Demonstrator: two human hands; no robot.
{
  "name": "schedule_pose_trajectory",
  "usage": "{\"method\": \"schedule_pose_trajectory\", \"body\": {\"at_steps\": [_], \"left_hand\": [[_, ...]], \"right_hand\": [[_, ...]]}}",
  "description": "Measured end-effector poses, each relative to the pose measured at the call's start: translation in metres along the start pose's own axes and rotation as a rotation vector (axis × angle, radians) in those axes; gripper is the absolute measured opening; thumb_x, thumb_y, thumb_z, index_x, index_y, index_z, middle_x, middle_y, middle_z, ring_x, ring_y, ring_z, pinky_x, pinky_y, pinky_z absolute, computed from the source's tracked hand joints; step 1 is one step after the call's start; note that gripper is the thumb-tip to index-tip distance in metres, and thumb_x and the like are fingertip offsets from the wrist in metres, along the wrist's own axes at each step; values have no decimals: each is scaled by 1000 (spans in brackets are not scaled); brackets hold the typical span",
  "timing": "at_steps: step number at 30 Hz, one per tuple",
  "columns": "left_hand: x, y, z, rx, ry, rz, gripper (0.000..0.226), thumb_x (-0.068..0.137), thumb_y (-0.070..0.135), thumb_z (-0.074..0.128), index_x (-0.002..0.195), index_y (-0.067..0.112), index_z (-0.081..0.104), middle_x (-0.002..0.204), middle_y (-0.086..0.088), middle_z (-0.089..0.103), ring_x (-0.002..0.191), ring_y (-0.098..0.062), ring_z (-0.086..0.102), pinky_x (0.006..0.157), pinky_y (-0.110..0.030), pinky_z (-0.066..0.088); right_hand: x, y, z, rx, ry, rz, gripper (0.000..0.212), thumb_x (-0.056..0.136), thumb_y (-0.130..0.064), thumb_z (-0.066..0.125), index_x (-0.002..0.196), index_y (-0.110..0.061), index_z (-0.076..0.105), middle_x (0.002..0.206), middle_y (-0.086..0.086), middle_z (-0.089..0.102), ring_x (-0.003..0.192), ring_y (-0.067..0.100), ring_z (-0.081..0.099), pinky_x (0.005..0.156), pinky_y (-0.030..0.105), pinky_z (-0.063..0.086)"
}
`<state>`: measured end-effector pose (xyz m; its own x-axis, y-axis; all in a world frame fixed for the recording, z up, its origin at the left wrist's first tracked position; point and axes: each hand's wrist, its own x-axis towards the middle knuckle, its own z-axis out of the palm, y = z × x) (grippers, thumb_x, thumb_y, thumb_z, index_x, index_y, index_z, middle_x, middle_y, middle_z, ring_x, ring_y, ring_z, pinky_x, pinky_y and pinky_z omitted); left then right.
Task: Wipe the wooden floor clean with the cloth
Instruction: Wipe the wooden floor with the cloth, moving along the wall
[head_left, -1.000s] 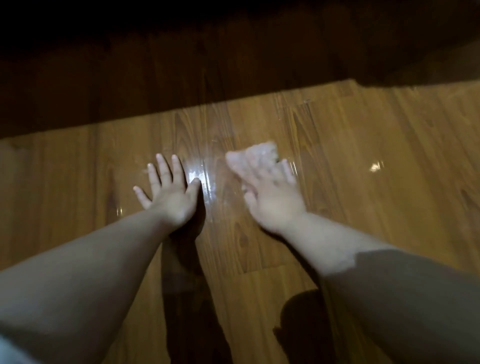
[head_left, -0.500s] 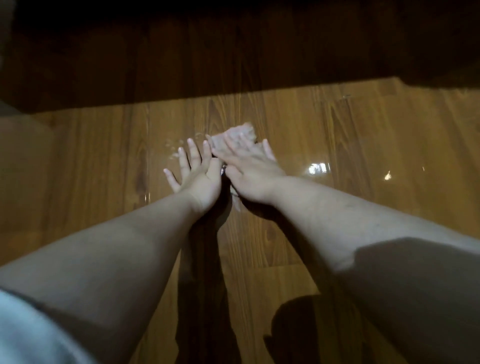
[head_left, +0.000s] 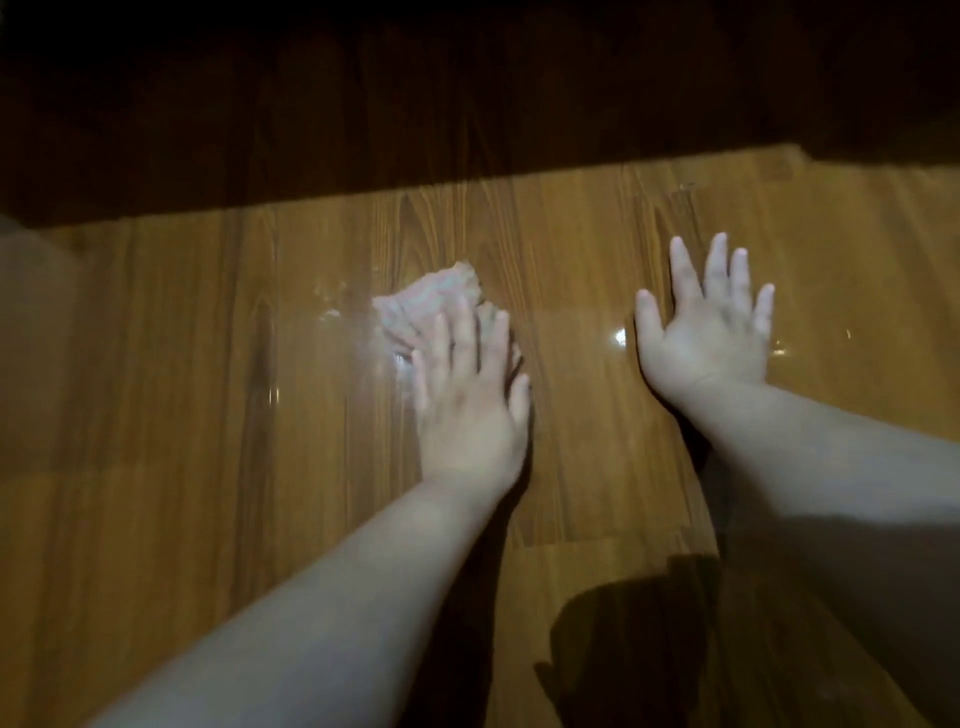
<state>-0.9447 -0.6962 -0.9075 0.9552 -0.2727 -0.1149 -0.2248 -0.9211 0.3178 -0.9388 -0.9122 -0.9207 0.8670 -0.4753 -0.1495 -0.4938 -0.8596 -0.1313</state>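
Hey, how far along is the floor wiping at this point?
Done, apparently: a wet sheen on the wooden floor around the cloth. In hand: the left hand presses the cloth flat; the right hand rests flat on the boards. Left: the nearer boards look dull, and the far strip is too dark to judge.

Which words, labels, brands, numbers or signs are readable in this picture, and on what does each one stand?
None: no text can be read anywhere.
The cloth under the left hand shows no label or print, though it is blurred.
The floor shows only wood grain and bright glints, also around the right hand.
The far strip of floor is too dark to tell.
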Motion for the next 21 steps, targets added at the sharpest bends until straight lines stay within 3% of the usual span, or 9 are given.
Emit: {"method": "schedule_pose_trajectory", "body": {"at_steps": [3, 6, 8, 11, 14, 16, 18, 21], "left_hand": [[24, -45, -19, 47, 79, -187, 67, 99, 45, 29, 155, 17, 3, 161, -12, -6, 147, -28, -10, 117, -43, -8], [89, -61, -40, -59, 149, -368, 59, 102, 37, 27, 153, 10, 16, 161, -12, 10, 148, -27, 1, 120, -46, 0], [132, -40, -36, -82, 114, -283, 53, 103, 31, 26, 153, 13, 21, 161, -6, 15, 148, -23, 4, 120, -43, 0], [154, 17, -17, -128, 8, 73, 51, 100, 22, 36, 150, 18, 31, 159, 0, 21, 148, -18, 9, 119, -36, 1], [97, 35, -7, -151, -132, 463, 51, 95, 21, 43, 146, 22, 40, 156, 5, 29, 147, -13, 14, 118, -37, 5], [57, 9, -15, -97, -229, 590, 52, 96, 29, 37, 147, 25, 37, 156, 9, 27, 147, -11, 12, 120, -39, 6], [54, -30, -29, -33, -249, 573, 52, 97, 34, 33, 148, 23, 34, 156, 7, 25, 147, -13, 11, 120, -42, 11], [111, -56, -41, 46, -111, 258, 51, 102, 30, 33, 151, 18, 27, 159, -2, 20, 148, -19, 9, 119, -41, 6]], "right_hand": [[-1, 1, 2, 13, 18, 16, 69, 92, -60, 16, 154, -31, 10, 163, 6, 1, 150, 23, -2, 119, 46, -3], [0, -2, 3, 18, 38, 23, 70, 92, -59, 17, 155, -29, 11, 163, 5, 2, 150, 21, -3, 119, 45, -4], [1, -1, 3, 17, 49, 37, 73, 92, -58, 18, 155, -25, 10, 163, 4, 3, 150, 20, -2, 119, 44, -4], [0, -2, 2, 13, 42, 47, 75, 92, -56, 19, 155, -19, 7, 163, 3, 2, 150, 18, -4, 119, 43, -5], [0, -4, 0, 30, 28, 43, 73, 93, -51, 23, 155, -16, 7, 163, 3, 1, 150, 17, -4, 119, 42, -5], [0, -3, -2, 20, 23, 38, 73, 93, -48, 25, 155, -16, 7, 164, 3, 0, 150, 17, -5, 120, 43, -5], [-1, -3, -2, 7, 19, 38, 73, 93, -49, 22, 155, -16, 5, 163, 3, -1, 150, 18, -6, 120, 43, -5], [-1, -4, -1, -1, 24, 42, 75, 90, -50, 16, 155, -16, 4, 163, 3, -1, 150, 17, -6, 120, 43, -5]]}}
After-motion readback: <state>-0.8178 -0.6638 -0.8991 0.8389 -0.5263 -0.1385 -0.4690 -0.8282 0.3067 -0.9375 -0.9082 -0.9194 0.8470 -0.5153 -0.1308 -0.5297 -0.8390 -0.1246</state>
